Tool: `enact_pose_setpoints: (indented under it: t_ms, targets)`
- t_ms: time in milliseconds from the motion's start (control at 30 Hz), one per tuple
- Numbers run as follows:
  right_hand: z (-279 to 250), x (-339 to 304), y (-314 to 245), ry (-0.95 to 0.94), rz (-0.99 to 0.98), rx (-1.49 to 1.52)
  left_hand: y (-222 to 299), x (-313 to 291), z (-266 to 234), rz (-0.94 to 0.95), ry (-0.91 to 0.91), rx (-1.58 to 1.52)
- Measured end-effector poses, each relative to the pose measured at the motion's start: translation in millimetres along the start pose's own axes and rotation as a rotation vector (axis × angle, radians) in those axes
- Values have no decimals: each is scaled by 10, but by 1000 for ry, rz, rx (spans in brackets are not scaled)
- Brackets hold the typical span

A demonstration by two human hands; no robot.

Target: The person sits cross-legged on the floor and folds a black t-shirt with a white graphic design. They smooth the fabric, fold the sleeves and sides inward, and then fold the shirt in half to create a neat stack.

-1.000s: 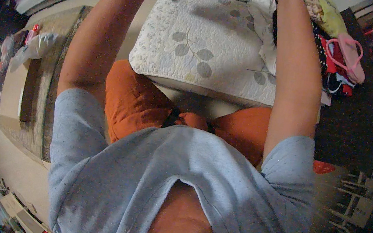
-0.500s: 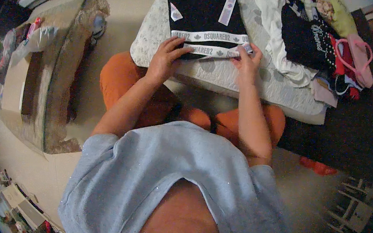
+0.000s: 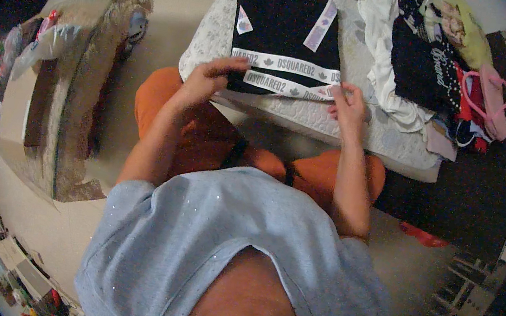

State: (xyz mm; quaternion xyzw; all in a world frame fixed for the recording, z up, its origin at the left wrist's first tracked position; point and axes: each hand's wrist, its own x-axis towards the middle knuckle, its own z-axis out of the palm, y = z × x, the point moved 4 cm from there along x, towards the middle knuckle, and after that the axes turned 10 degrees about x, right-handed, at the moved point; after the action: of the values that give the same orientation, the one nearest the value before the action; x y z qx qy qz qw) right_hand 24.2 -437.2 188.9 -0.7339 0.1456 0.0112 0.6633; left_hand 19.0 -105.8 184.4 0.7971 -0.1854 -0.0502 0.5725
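A black top (image 3: 286, 25) with two white lettered bands lies folded flat on a white quilted pad in front of me. Pale patterned strips show on its left and right sides. My left hand (image 3: 205, 81) is at the lower left of the top, fingers stretched out over its edge near the bands. At the lower right corner, my right hand (image 3: 350, 110) has its thumb and fingers closed on the end of the lower band. The fingertips of that hand are partly hidden.
The quilted pad (image 3: 388, 153) rests on a dark surface (image 3: 453, 191). Right of the top lie a white cloth (image 3: 373, 43), a black garment with studs (image 3: 421, 71) and a pink strapped item (image 3: 493, 103). A fringed brown cover (image 3: 88, 72) stands to the left.
My left hand has moved left and spread its fingers off the band. My right hand has shifted right and slightly nearer, at the corner. The lower band now lies lower and tilted.
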Motion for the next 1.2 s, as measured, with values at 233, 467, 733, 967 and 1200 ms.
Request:
enact_pose_setpoints:
  t_ms: [233,467,733,967,1200]
  targets:
    - [156,887,-200,83,-439,-388,-324,716,-205,-322,513,-117]
    - [507,1939,-442,165,-404,-573,-1126,1479,-325,-397,283,-608]
    - [711,2092,-471,-147,-209,374,-902,1540,-295,-420,377,-683]
    - [701,2208,-224,-96,-100,239,-1085,1517,-415,-455,460,-755]
    - [726,2329,-144,-107,-112,321,-1030,1736,-421,-531,221,-727]
